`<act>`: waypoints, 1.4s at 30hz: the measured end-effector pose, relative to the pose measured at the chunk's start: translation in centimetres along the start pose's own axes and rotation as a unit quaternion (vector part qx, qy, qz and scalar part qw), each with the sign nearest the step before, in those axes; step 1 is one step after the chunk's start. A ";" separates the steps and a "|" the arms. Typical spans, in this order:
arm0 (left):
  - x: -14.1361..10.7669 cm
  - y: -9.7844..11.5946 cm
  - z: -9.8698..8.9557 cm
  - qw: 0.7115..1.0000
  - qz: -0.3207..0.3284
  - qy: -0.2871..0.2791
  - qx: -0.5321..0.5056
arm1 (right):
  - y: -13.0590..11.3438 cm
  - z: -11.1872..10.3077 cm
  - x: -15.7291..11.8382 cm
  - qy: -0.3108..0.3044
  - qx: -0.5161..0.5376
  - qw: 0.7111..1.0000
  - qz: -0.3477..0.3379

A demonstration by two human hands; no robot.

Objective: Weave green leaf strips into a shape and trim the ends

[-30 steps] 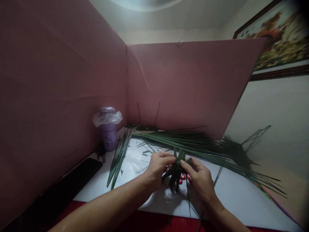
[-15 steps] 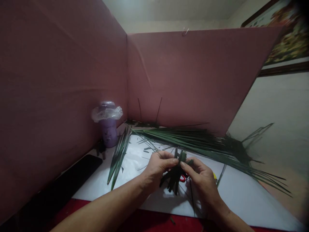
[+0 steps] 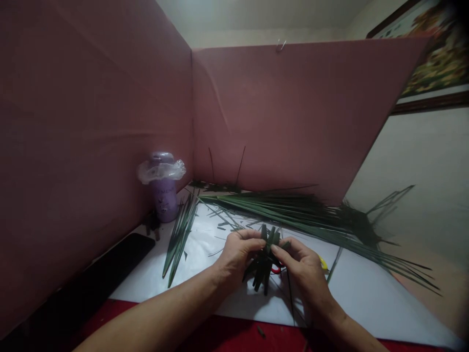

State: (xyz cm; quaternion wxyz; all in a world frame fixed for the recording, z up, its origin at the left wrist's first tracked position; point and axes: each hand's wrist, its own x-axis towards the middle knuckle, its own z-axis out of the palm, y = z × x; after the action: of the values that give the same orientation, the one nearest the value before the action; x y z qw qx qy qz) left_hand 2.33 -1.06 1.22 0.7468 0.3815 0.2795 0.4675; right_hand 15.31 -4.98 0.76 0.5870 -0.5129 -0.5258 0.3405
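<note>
Between my two hands is a dark green piece woven from palm leaf strips (image 3: 263,269), with strip ends sticking out above and below. My left hand (image 3: 240,252) pinches its left side between thumb and fingers. On the other side, my right hand (image 3: 302,264) is closed on it too, thumb pressed near the middle. Under the piece and my right hand lie a red handle loop (image 3: 276,269) and a yellow part (image 3: 323,263); what they belong to is mostly hidden. A thin dark strip (image 3: 290,296) hangs down beside my right hand.
Long palm leaves (image 3: 256,203) lie across the back of the white sheet (image 3: 366,298), with a shorter leaf bundle (image 3: 181,239) at left. A purple tumbler (image 3: 164,195) wrapped in plastic stands back left, near a black flat object (image 3: 128,254). Leaf scraps (image 3: 222,226) are scattered about. Pink partitions (image 3: 293,122) enclose the table.
The woven piece has shifted slightly left and tilted a little between my fingers. More of the yellow part shows beside my right hand. Both hands keep their hold.
</note>
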 end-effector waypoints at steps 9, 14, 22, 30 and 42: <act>0.4 -0.4 -0.4 1.000 0.000 -0.002 -0.004 | 0.5 0.0 0.0 -0.005 0.011 1.000 0.010; 0.4 -0.5 -0.3 1.000 -0.001 0.023 0.003 | 0.9 -0.1 0.1 -0.002 -0.013 1.000 -0.010; 0.0 -0.4 0.0 1.000 0.003 -0.021 -0.007 | 1.3 -0.1 0.1 -0.003 -0.018 1.000 -0.019; 0.2 -0.6 -0.2 0.999 0.000 0.036 0.006 | 1.1 0.1 0.1 -0.015 -0.002 1.000 -0.005; -0.1 -0.4 0.1 1.000 -0.004 0.005 0.009 | 1.6 0.0 0.0 -0.019 -0.002 1.000 -0.004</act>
State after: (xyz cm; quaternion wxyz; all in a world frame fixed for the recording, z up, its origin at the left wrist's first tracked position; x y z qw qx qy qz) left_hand 2.56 -1.24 0.98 0.7438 0.3846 0.2891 0.4640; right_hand 15.53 -4.55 -0.76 0.5769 -0.5053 -0.5399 0.3469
